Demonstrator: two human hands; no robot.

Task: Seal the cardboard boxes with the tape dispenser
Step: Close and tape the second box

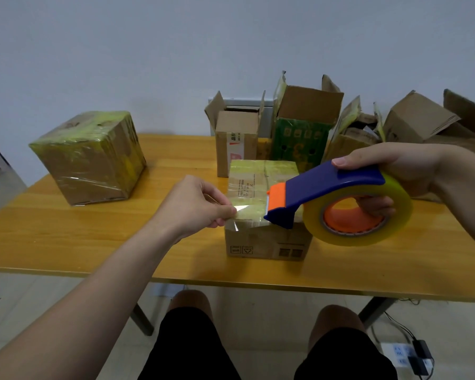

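Pinching the free tape end (240, 211) in my left hand (196, 205), I stretch it from the tape dispenser (337, 198) gripped in my right hand (395, 171), just above the small box (266, 239) at the table's (66, 242) near edge. Next, I judge, comes pressing the end down and drawing the dispenser across the seam.

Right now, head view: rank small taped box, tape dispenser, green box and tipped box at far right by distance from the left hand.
1. Small taped box: right beside the left hand, which pinches tape at its top edge.
2. Tape dispenser: just to the right, held in the right hand.
3. Green box: behind, at the table's back.
4. Tipped box: far right, at the back.
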